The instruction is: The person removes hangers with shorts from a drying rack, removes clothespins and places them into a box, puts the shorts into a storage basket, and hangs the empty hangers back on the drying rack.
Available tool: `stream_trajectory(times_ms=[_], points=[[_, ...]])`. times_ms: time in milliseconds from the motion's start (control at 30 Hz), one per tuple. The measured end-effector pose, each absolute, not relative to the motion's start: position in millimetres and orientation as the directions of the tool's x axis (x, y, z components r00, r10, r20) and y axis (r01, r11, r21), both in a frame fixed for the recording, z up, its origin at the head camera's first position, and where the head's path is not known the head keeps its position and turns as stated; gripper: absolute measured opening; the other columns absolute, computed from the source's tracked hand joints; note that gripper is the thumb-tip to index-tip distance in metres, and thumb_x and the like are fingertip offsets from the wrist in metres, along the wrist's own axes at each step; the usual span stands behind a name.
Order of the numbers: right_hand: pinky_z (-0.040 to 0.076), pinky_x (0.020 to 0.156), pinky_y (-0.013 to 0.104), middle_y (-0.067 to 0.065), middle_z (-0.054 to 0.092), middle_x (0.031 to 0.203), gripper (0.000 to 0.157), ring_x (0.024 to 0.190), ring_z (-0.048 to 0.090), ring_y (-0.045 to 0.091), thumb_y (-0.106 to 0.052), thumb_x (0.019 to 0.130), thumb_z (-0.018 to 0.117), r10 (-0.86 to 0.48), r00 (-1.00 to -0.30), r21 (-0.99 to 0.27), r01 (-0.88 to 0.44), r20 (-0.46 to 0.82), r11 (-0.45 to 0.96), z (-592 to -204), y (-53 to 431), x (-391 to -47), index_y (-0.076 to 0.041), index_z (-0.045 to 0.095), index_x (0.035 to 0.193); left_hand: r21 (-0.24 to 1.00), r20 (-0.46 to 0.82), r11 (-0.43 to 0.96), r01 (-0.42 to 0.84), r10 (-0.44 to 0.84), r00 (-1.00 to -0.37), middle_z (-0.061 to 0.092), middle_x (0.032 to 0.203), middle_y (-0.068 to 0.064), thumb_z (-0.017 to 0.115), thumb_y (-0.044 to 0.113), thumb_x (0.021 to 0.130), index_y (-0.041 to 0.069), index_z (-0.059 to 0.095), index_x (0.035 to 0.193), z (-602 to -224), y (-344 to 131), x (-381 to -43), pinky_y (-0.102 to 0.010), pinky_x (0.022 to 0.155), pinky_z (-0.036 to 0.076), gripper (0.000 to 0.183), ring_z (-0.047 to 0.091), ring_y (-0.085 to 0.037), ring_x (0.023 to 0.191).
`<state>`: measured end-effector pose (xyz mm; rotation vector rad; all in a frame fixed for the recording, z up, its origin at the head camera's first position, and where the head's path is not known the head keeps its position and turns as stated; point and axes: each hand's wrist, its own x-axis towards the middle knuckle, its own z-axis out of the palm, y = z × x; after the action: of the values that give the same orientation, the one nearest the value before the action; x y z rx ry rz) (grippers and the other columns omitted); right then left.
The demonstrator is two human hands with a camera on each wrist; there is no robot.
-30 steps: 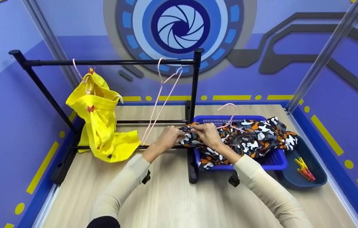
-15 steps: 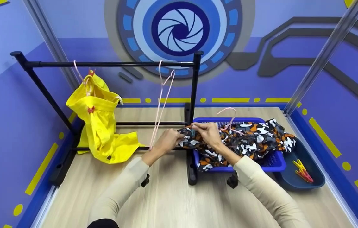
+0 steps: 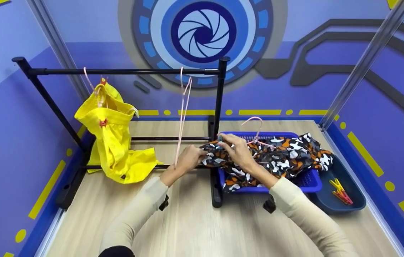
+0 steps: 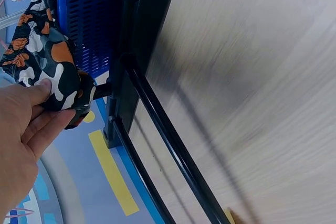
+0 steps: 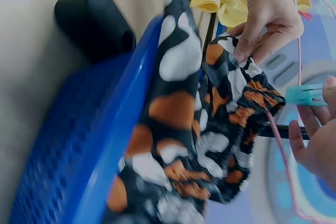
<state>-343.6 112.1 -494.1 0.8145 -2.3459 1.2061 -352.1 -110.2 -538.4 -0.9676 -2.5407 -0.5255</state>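
A camouflage-print garment [image 3: 291, 153] in black, white and orange lies across the blue basket, its gathered elastic edge [image 5: 262, 103] toward the rack. My left hand [image 3: 189, 157] pinches a corner of it between thumb and fingers, as the left wrist view shows close up. My right hand [image 3: 239, 151] pinches a teal clothespin [image 5: 306, 94] by its tail end, with its tip right at the elastic edge. A pink hanger [image 3: 256, 142] runs into the garment, its hook standing up behind my right hand.
Yellow pants [image 3: 110, 142] hang at the left of the black rack [image 3: 134, 71] with red clips. Another pink hanger [image 3: 182, 117] dangles near its right post. Yellow and red clothespins [image 3: 341, 192] lie in a dark tub [image 3: 357, 207] beside the blue basket [image 3: 318, 184].
My right hand has moved slightly up off the fabric with the teal clothespin. My left hand keeps its pinch. The hanger dangling on the rack has turned to look narrower.
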Motion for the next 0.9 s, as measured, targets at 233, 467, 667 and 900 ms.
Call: stream_trajectory(times_ms=[233,467,667,900], points=[[0.058,0.077,0.029,0.016,0.065,0.105,0.045,0.081,0.062,0.021,-0.004,0.099,0.062,-0.499,-0.617,-0.374,-0.778,0.609,0.505,-476,144,-333,0.0,0.055,0.143,0.239,0.455,0.7,0.672,0.531,-0.715,0.079,0.085,-0.012,0.078,0.017,0.089,0.01,0.083,0.096,-539,-109,-350,-0.041,0.069,0.06,0.011,0.073,-0.029,0.073],[0.06,0.087,0.034,0.02,0.057,0.13,0.057,0.103,0.063,0.032,0.01,0.099,0.047,-0.478,-0.703,-0.371,-0.696,0.526,0.615,-448,201,-337,-0.013,0.049,0.151,0.236,0.457,0.706,0.667,0.525,-0.718,0.079,0.087,-0.012,0.078,0.019,0.09,0.01,0.082,0.098,-537,-110,-352,-0.041,0.069,0.06,0.014,0.073,-0.03,0.074],[0.05,0.098,0.056,0.029,0.065,0.118,0.042,0.108,0.06,0.046,0.018,0.09,0.058,-0.308,-0.611,-0.166,-0.594,0.729,0.787,-435,279,-359,0.001,0.066,0.127,0.27,0.418,0.7,0.661,0.534,-0.735,0.079,0.091,-0.014,0.077,0.021,0.091,0.008,0.081,0.103,-537,-110,-352,-0.041,0.073,0.06,0.018,0.074,-0.03,0.078],[0.036,0.103,0.063,0.04,0.06,0.121,0.036,0.111,0.051,0.056,0.01,0.093,0.059,0.042,-0.761,-0.41,-0.302,0.648,0.86,-452,367,-358,0.015,0.056,0.129,0.288,0.42,0.699,0.655,0.522,-0.742,0.079,0.09,-0.014,0.077,0.018,0.09,0.009,0.082,0.1,-539,-112,-352,-0.043,0.073,0.06,0.014,0.074,-0.031,0.078]])
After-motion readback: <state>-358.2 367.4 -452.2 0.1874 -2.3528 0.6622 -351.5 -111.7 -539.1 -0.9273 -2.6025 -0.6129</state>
